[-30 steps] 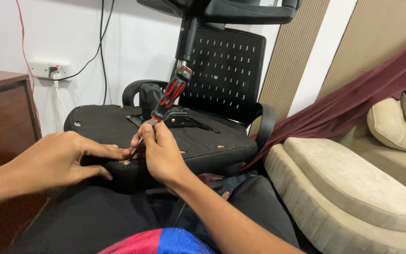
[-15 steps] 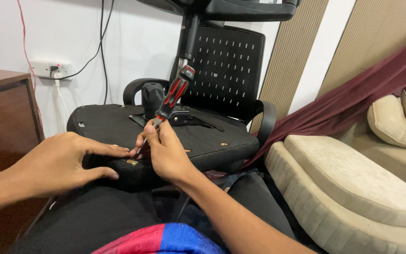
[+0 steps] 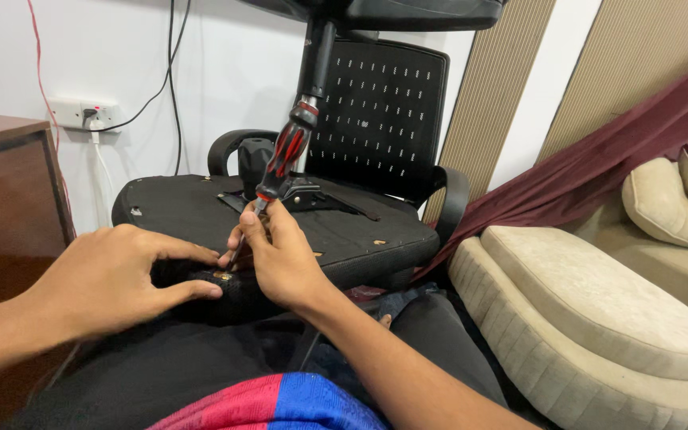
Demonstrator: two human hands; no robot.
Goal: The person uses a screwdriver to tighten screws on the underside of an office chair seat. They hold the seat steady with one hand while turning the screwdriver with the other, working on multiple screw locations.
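A black office chair lies overturned in front of me, the underside of its seat [image 3: 201,209] facing up and its mesh back [image 3: 388,119] standing behind. My right hand [image 3: 276,255] pinches the metal shaft of a red and black screwdriver [image 3: 284,155], whose tip rests on a small brass screw [image 3: 223,276] at the near edge of the seat. My left hand [image 3: 117,275] lies flat on that edge, fingers spread on both sides of the screw. The black armrest [image 3: 236,155] curves up behind the screwdriver.
A brown wooden cabinet [image 3: 5,199] stands at the left, with a wall socket [image 3: 81,113] and hanging cables above it. A beige cushioned sofa [image 3: 599,310] fills the right side, with a maroon cloth [image 3: 599,171] draped across. My dark trousers and a red and blue shirt are at the bottom.
Both hands keep their place at the screw. The screwdriver handle has tilted slightly, and the view has shifted a little downward.
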